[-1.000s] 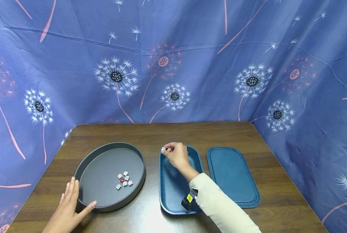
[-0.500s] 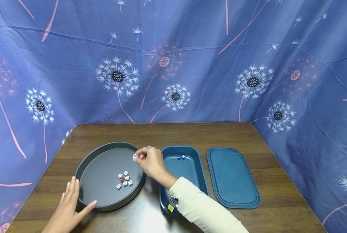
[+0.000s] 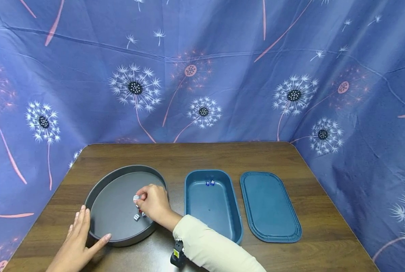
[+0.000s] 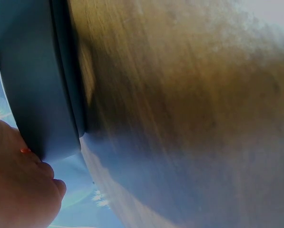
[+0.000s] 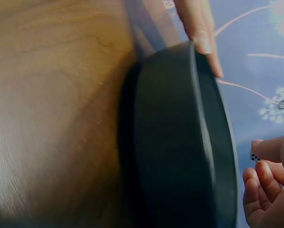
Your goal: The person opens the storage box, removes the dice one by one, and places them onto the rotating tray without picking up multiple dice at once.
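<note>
Presently, the right hand (image 3: 153, 204) pinches a white die (image 3: 136, 197) between thumb and fingertips, held just above the floor of the round grey tray (image 3: 102, 196), near the other dice (image 3: 136, 217) lying there. The left hand (image 3: 77, 239) rests with straight fingers against the tray's near left wall, thumb along its front; it grips nothing.

The head view alone shows the whole layout: an open blue rectangular box (image 3: 233, 219) with rounded corners just right of the tray, two small blue dice (image 3: 210, 183) at its far end, and its flat lid (image 3: 271, 207) lying beside it. The right wrist view shows the tray's dark outer wall edge-on, the die's black pips at the fingertips (image 5: 261, 151), and the other hand's fingers at the rim. The left wrist view gives only a blurred tray wall and table.

The tray looks smooth and matt, the box and lid like plastic, the table (image 3: 222, 155) dark wood grain with a sheen.
</note>
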